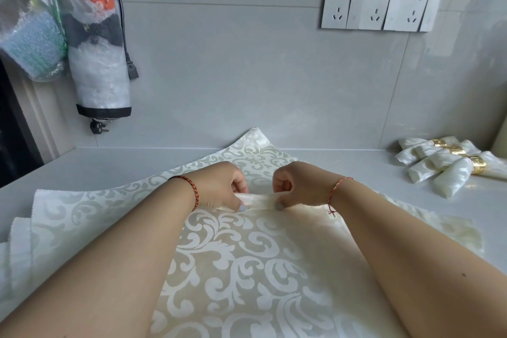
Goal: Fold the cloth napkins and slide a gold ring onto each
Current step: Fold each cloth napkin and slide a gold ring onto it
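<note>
Nearest, spread flat across the grey counter (pixel 356 162): a cream damask napkin (pixel 247 255) with a pale scroll pattern, diamond-wise, far corner pointing at the wall. More of the same cloth (pixel 41 217) lying at the near left, seemingly a pile of unfolded ones; count impossible to tell.

Mid-cloth, working close together: left hand (pixel 219 186) and right hand (pixel 299 186), fingers curled, thumbs and fingertips pinching a narrow raised pleat (pixel 260 200) running left to right between them. Both clamped on the fabric, neither flat nor relaxed. Braided red cord on the left wrist, thin red thread on the right.

Farther off, far right on the counter: a heap of finished napkins (pixel 428 170), rolled and banded with gold rings (pixel 478 166) showing a key-fret pattern. At least three rings visible; exact number of rolls unclear.

Judging progress: several done, this one only at its first fold, ring not yet on, and more cloth apparently waiting at the left. No loose rings in sight.

Beyond, on the tiled wall: a row of white sockets (pixel 378 7) at far right; at far left, hanging plastic bags (pixel 27 35) and a wrapped bundle (pixel 96 44) with a dangling plug (pixel 99 127).

No brand, label or legible writing anywhere.
</note>
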